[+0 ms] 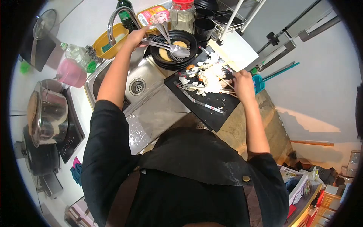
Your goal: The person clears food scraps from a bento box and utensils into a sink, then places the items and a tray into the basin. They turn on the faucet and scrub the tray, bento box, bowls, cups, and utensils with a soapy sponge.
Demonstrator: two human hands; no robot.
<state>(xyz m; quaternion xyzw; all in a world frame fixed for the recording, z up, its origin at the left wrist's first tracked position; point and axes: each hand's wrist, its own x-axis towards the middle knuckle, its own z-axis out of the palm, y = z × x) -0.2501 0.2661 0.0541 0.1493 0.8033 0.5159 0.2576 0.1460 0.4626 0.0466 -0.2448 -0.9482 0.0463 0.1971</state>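
My left hand [137,38] is closed round a bunch of spoons and forks [177,51], held over a stack of black plates [170,66]. Yellowish remains lie in the top plate. My right hand [244,86] grips the far right edge of a black tray [211,120], which juts out past the counter over the floor. Heaped on that tray are crumpled white napkins [211,77], wooden chopsticks [228,90], several forks [187,87] and a torn clear wrapper strip [206,106]. My right fingertips are partly hidden at the tray's edge.
A steel sink [151,75] with a curved faucet [110,26] lies left of the plates. Behind stand a yellow basin [101,39], a green bottle [126,15], a red-lidded jar [182,17] and black cups [203,28]. A lidded pot [53,113] stands far left.
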